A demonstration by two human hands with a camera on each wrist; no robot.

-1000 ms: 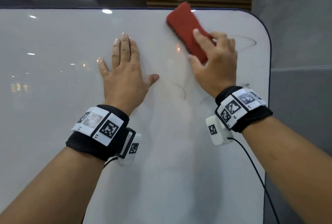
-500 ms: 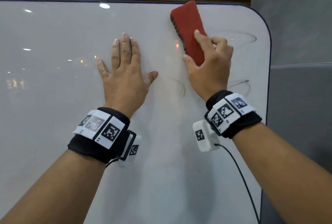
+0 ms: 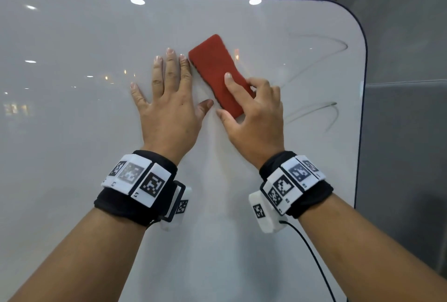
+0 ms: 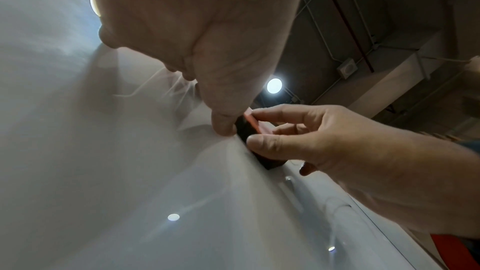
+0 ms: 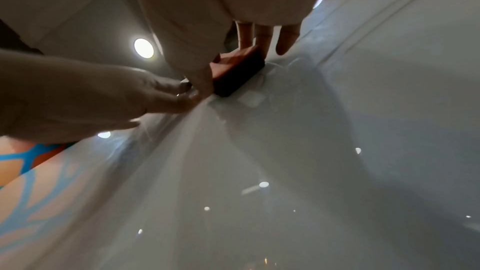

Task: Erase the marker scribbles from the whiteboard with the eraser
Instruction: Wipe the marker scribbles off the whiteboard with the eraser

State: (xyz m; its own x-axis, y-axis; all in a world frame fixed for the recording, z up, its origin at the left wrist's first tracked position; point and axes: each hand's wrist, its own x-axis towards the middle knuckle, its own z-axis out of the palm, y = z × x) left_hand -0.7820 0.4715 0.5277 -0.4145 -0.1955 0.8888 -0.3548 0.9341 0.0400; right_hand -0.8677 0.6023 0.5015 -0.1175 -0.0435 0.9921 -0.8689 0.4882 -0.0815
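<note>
Fingers (image 3: 229,79) of right hand (image 3: 254,120) around eraser (image 3: 215,67) on whiteboard (image 3: 72,132).

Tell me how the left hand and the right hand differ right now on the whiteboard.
The left hand lies flat with fingers straight and spread, holding nothing; the right hand has curled fingers gripping the red eraser. The left hand points straight up the whiteboard; the right hand angles toward the left. Both wear black wristbands with white marker tags.
</note>
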